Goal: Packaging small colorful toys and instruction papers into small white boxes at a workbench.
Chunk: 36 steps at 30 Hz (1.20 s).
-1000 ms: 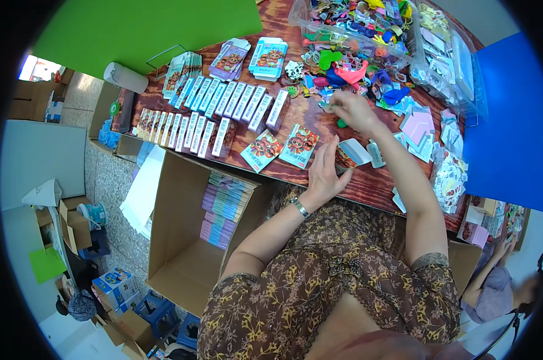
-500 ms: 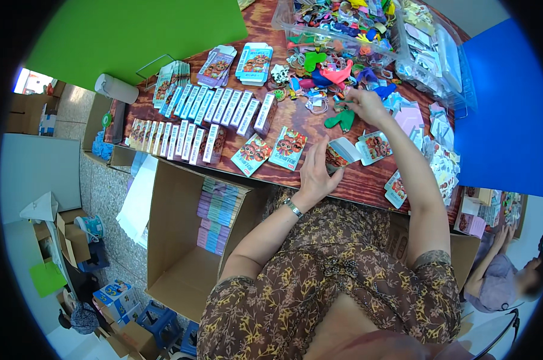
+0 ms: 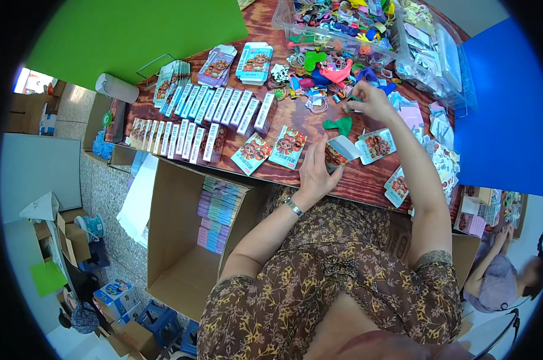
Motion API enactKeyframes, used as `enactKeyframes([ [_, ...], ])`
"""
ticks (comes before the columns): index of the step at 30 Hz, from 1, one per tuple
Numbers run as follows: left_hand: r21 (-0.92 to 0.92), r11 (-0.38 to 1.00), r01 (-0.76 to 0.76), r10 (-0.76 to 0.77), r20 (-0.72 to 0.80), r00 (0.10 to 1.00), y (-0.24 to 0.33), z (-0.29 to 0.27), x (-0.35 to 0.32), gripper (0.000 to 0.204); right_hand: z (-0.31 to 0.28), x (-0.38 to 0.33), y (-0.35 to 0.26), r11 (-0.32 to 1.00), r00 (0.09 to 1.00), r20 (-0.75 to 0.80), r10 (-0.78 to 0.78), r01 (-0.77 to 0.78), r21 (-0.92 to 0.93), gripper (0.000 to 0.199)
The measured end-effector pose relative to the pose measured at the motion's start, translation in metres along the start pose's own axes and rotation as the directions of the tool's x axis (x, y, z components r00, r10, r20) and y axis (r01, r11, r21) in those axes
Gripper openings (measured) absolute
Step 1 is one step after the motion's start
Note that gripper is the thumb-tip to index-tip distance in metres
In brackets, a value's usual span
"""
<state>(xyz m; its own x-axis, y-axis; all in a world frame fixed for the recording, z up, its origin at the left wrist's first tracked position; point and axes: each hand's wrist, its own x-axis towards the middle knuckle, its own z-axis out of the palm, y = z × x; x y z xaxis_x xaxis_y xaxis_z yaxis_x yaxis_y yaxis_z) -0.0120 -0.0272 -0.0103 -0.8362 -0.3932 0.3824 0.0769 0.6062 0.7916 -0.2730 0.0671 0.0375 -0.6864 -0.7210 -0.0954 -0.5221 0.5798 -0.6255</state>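
My left hand [image 3: 316,171] is closed round a small printed cardboard box [image 3: 337,157] at the table's front edge, its pale flap raised. Farther off, my right hand [image 3: 373,103] has its fingers pinched together beside a pile of small colourful trinkets [image 3: 319,78]. Something dark and small shows at its fingertips, too little to name. Just below those fingers lies a green balloon-like piece [image 3: 338,125]. Between my hands rests a flat printed card or carton [image 3: 376,146]. Two printed boxes [image 3: 289,147] lie to the left of my left hand.
Two rows of standing boxes [image 3: 223,111] fill the table's left. Clear plastic bins [image 3: 343,36] of trinkets stand at the back, and white packets [image 3: 442,168] lie at the right. A cardboard carton [image 3: 181,240] with stacked boxes sits below the edge. Another person [image 3: 499,276] is at far right.
My right hand has moved slightly right, fingers pinched. The green piece below it has shifted and changed shape a little. My left hand stays on the box.
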Motion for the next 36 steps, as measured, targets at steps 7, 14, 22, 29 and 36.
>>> enactKeyframes([
  [7, 0.04, 0.999, 0.024, -0.023, -0.038, 0.999, 0.003, 0.006, 0.008, 0.089, -0.056, -0.025, -0.06, 0.981, 0.999, 0.026, 0.024, -0.029, 0.192, 0.031],
  [14, 0.031, 0.996, 0.078, -0.075, -0.081, 0.994, 0.009, 0.007, 0.018, 0.089, -0.057, -0.061, -0.105, 0.921, 0.957, 0.195, -0.214, 0.132, 0.366, 0.026],
  [22, -0.074, 0.996, 0.041, -0.045, -0.061, 0.997, 0.004, 0.01, 0.011, 0.089, -0.014, -0.082, -0.099, 0.886, 0.887, 0.074, -0.457, 0.46, -0.049, 0.028],
  [29, -0.011, 1.0, -0.012, 0.01, -0.129, 0.992, 0.007, 0.009, 0.007, 0.088, -0.006, -0.106, -0.111, 0.865, 0.896, 0.055, -0.44, 0.44, -0.242, 0.028],
  [36, 0.03, 0.999, 0.025, -0.02, -0.181, 0.983, 0.006, 0.011, 0.007, 0.087, -0.005, -0.131, -0.079, 0.86, 0.847, -0.171, -0.504, 0.472, -0.193, 0.019],
])
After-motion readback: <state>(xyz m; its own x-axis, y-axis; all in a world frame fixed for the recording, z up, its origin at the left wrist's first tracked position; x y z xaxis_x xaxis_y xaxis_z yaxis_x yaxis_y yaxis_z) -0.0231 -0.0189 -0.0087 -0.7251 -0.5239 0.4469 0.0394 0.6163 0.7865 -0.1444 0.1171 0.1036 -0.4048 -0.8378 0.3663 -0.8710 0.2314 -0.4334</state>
